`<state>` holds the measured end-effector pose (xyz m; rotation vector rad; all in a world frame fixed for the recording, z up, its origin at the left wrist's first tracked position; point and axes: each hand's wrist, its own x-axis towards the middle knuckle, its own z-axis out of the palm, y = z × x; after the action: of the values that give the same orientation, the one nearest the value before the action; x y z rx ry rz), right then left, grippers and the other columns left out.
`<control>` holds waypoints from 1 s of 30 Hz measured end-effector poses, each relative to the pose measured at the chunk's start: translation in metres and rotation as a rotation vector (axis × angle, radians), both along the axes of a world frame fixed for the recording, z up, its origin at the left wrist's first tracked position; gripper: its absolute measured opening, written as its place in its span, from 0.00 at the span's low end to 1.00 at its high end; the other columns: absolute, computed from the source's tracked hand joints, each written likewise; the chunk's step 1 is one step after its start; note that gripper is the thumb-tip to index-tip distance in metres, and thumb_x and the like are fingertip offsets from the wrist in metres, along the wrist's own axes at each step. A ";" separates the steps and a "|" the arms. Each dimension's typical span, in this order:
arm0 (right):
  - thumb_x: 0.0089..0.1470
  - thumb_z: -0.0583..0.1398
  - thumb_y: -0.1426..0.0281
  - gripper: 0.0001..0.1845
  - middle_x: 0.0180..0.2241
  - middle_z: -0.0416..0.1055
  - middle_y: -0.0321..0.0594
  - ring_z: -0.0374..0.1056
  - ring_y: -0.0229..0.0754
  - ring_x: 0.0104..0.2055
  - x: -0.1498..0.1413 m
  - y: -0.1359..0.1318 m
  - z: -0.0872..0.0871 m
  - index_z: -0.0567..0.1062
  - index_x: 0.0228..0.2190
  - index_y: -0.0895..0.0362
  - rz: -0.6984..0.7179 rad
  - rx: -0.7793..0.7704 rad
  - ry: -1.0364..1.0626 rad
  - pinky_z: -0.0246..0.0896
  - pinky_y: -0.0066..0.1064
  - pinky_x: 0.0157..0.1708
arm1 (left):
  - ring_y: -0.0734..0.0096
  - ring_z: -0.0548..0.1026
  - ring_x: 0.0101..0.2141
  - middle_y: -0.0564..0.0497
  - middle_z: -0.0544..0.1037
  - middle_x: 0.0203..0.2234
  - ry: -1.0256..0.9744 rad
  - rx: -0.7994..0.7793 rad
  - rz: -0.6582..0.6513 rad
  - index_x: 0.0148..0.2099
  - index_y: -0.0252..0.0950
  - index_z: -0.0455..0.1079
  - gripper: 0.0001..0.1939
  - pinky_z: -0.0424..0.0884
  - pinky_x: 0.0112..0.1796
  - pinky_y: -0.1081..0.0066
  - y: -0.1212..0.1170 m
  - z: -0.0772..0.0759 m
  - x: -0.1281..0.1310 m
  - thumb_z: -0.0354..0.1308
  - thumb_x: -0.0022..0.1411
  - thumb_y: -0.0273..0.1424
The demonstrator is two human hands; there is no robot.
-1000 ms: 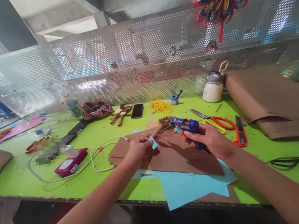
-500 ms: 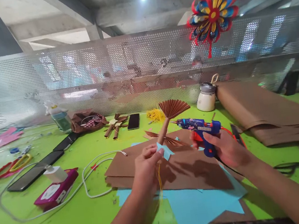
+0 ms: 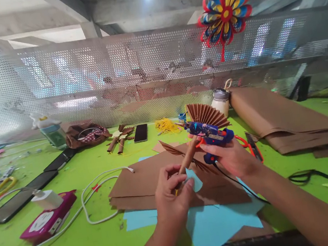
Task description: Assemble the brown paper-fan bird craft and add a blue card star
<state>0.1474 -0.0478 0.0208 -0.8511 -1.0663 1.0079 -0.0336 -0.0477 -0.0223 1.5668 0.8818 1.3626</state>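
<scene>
My left hand (image 3: 175, 188) is closed around the lower end of a rolled brown paper tube (image 3: 189, 154). A pleated brown paper fan (image 3: 207, 115) spreads from the tube's top, partly behind the glue gun. A light blue paper piece (image 3: 194, 179) sits at my left thumb, against the tube. In my right hand (image 3: 232, 156) is a blue hot glue gun (image 3: 211, 132), its nozzle pointing left across the tube. Below both hands lie folded brown paper (image 3: 145, 186) and light blue sheets (image 3: 212, 230). Another pleated brown piece (image 3: 170, 149) rests behind the tube.
A purple power strip (image 3: 51, 220) with a white charger and cable lies left. Phones, scissors (image 3: 5, 188), finished paper tubes (image 3: 121, 143) and yellow shredded strips (image 3: 166, 125) are farther back. A bottle (image 3: 222, 100) and a large brown paper stack (image 3: 282, 122) stand right, before a perforated screen (image 3: 132, 70).
My right hand has brought the glue gun left, so it now overlaps the tube and fan. The tube leans more to the right. The whole view has shifted slightly.
</scene>
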 end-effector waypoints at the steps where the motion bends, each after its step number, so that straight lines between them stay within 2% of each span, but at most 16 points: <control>1: 0.42 0.67 0.70 0.12 0.39 0.76 0.39 0.70 0.46 0.44 -0.001 -0.001 0.003 0.78 0.33 0.53 0.016 -0.006 0.005 0.65 0.40 0.46 | 0.60 0.70 0.44 0.45 0.69 0.41 -0.003 -0.010 -0.017 0.27 0.39 0.77 0.03 0.68 0.40 0.68 -0.001 0.000 0.000 0.65 0.47 0.33; 4: 0.42 0.67 0.70 0.11 0.37 0.77 0.38 0.71 0.46 0.41 0.000 -0.003 0.009 0.78 0.33 0.52 0.047 -0.033 0.010 0.67 0.39 0.42 | 0.58 0.69 0.46 0.44 0.69 0.43 -0.010 -0.094 -0.072 0.26 0.38 0.77 0.05 0.68 0.42 0.67 -0.005 0.007 -0.001 0.66 0.46 0.34; 6: 0.42 0.66 0.70 0.10 0.36 0.77 0.38 0.72 0.46 0.40 0.002 -0.003 0.011 0.78 0.32 0.53 0.084 -0.026 -0.009 0.67 0.39 0.41 | 0.56 0.69 0.46 0.43 0.69 0.43 0.012 -0.196 -0.170 0.25 0.37 0.77 0.07 0.69 0.40 0.67 -0.007 0.014 -0.003 0.66 0.45 0.36; 8: 0.42 0.67 0.70 0.10 0.36 0.77 0.38 0.71 0.46 0.41 0.005 -0.002 0.014 0.78 0.32 0.53 0.141 -0.011 -0.040 0.66 0.40 0.43 | 0.58 0.71 0.41 0.44 0.71 0.40 0.049 -0.304 -0.298 0.25 0.36 0.77 0.10 0.70 0.35 0.69 -0.007 0.022 -0.004 0.67 0.44 0.38; 10: 0.42 0.67 0.70 0.11 0.35 0.77 0.38 0.72 0.46 0.41 0.008 0.000 0.018 0.78 0.33 0.53 0.203 -0.017 -0.077 0.65 0.40 0.44 | 0.64 0.70 0.35 0.46 0.71 0.35 0.078 -0.366 -0.369 0.24 0.35 0.77 0.11 0.68 0.30 0.72 -0.005 0.027 -0.005 0.67 0.43 0.38; 13: 0.42 0.67 0.70 0.11 0.33 0.77 0.39 0.72 0.46 0.40 0.011 0.003 0.024 0.78 0.33 0.54 0.281 -0.041 -0.135 0.66 0.39 0.43 | 0.71 0.67 0.29 0.49 0.68 0.28 0.099 -0.403 -0.375 0.23 0.34 0.77 0.11 0.66 0.27 0.74 -0.003 0.031 -0.005 0.68 0.41 0.38; 17: 0.42 0.67 0.70 0.11 0.34 0.77 0.38 0.72 0.45 0.40 0.016 0.007 0.025 0.78 0.33 0.54 0.323 -0.047 -0.170 0.66 0.39 0.44 | 0.73 0.65 0.27 0.51 0.67 0.25 0.111 -0.427 -0.402 0.24 0.34 0.77 0.10 0.64 0.28 0.73 0.002 0.029 -0.001 0.68 0.41 0.36; 21: 0.42 0.68 0.69 0.14 0.37 0.77 0.40 0.72 0.46 0.40 0.029 0.003 0.023 0.78 0.36 0.53 0.254 -0.069 -0.193 0.66 0.39 0.42 | 0.72 0.66 0.29 0.51 0.67 0.26 0.071 -0.370 -0.347 0.24 0.35 0.77 0.09 0.63 0.31 0.73 0.010 0.029 0.001 0.68 0.42 0.35; 24: 0.44 0.67 0.67 0.16 0.39 0.77 0.43 0.71 0.50 0.44 0.039 -0.004 0.021 0.78 0.39 0.53 0.210 -0.101 -0.253 0.65 0.43 0.45 | 0.70 0.67 0.32 0.51 0.67 0.26 0.026 -0.321 -0.272 0.23 0.35 0.77 0.08 0.64 0.34 0.73 0.019 0.028 0.000 0.67 0.43 0.35; 27: 0.46 0.66 0.65 0.17 0.40 0.76 0.43 0.70 0.51 0.45 0.043 -0.009 0.014 0.77 0.41 0.52 0.162 -0.111 -0.334 0.64 0.43 0.47 | 0.71 0.66 0.31 0.51 0.66 0.27 -0.032 -0.354 -0.233 0.24 0.35 0.77 0.08 0.64 0.32 0.73 0.026 0.024 0.000 0.68 0.43 0.35; 30: 0.49 0.63 0.63 0.16 0.41 0.76 0.43 0.72 0.50 0.42 0.040 -0.009 0.006 0.77 0.42 0.51 0.114 -0.102 -0.387 0.66 0.40 0.43 | 0.71 0.66 0.31 0.51 0.66 0.27 -0.066 -0.390 -0.204 0.24 0.35 0.77 0.09 0.63 0.32 0.73 0.030 0.015 -0.002 0.68 0.43 0.36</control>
<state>0.1871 -0.0571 0.0269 -1.1082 -1.4121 1.0233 -0.0359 -0.0178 -0.0072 1.2655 0.8612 1.0197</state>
